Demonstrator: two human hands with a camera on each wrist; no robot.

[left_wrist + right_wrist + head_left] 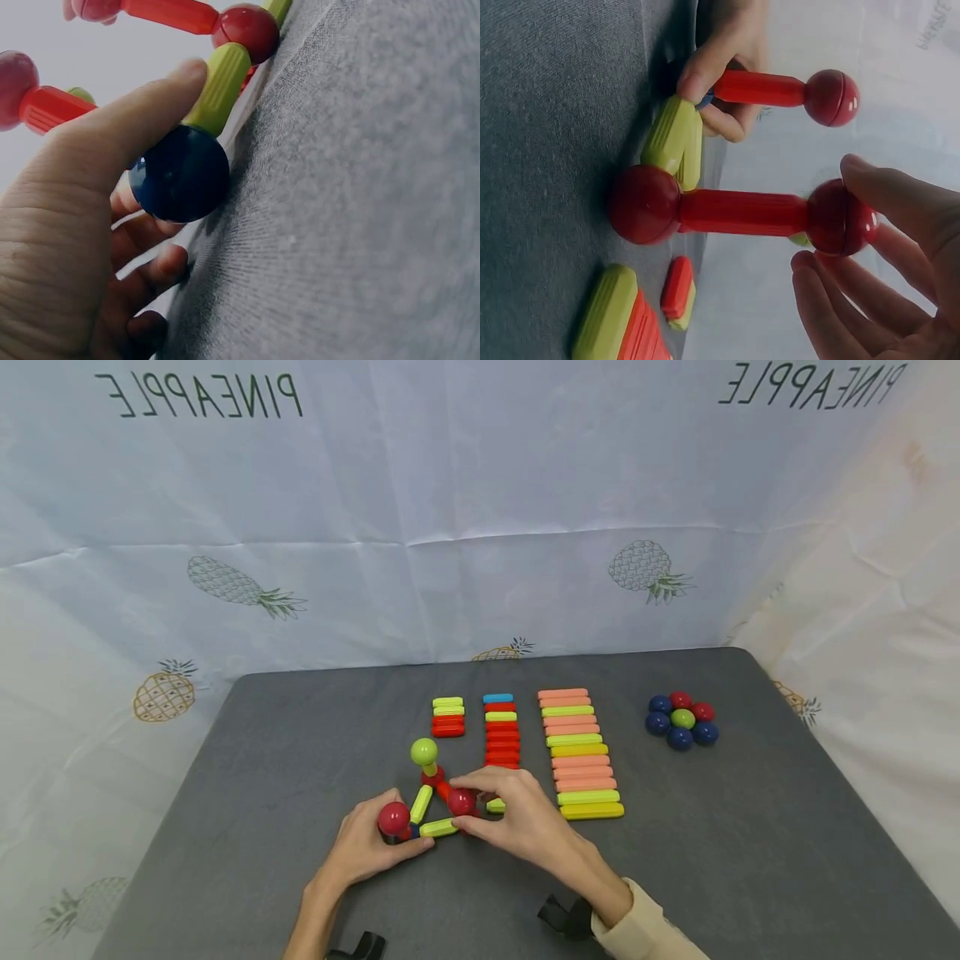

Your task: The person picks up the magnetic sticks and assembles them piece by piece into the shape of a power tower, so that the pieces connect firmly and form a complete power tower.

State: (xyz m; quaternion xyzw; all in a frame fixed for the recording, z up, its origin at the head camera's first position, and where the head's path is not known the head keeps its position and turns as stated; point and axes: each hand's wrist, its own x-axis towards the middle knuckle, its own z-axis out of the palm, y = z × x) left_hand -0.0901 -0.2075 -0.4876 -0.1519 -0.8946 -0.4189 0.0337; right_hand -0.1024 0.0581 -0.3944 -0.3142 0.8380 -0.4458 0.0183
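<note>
**Cream sleeve foremost; right hand and left hand engaged on ball-and-rod frame**

A black wrist fitting sits beside the sleeve. Right hand: thumb and fingers pinch an upper red ball, which caps an upright red rod on a lower red ball. Left hand: clamped about the blue ball at the near left corner, thumb on a yellow-green rod. A second upright red rod, also ball-topped, stands at this corner. Far corner: a yellow-green ball on an upright rod. The frame stands on the grey worktop, near loose rods laid in three columns; the right hand partly hides the middle one. Seven loose balls cluster at the far right. Behind hangs pineapple-printed white cloth.
</note>
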